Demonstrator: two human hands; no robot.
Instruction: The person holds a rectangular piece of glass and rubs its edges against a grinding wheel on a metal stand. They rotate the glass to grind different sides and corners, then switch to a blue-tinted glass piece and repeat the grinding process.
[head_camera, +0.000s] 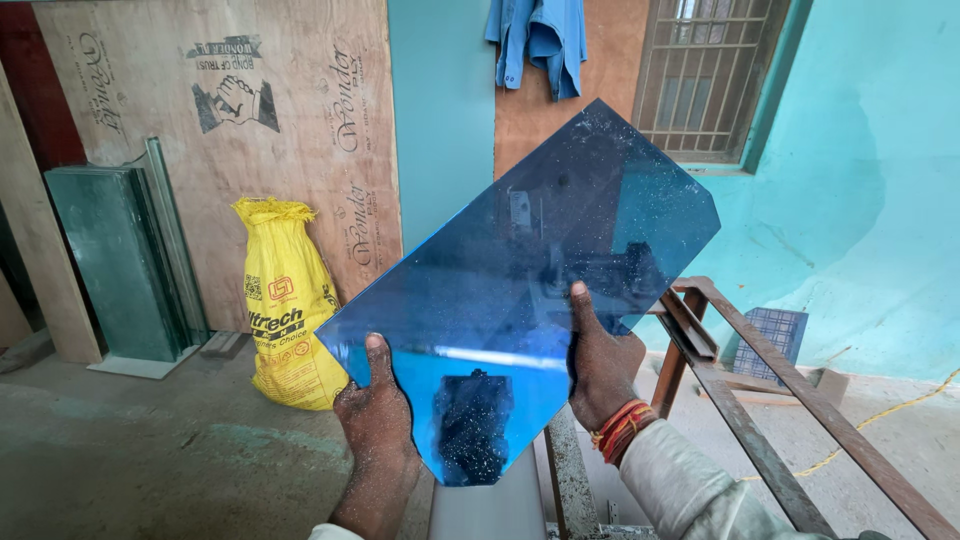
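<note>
My left hand (375, 410) and right hand (600, 365) grasp a blue glass sheet (520, 290) by its lower edges, tilted up in front of me. At nine o'clock a plywood board (215, 120) leans, then a yellow sack (285, 310). At three o'clock, a rusty metal frame (760, 400).

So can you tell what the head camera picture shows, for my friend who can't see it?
A person's left hand and right hand hold up a dusty sheet of blue glass, tilted, thumbs on its front. Behind stand a yellow sack, plywood boards, a rusty metal frame and a turquoise wall with a barred window.
</note>
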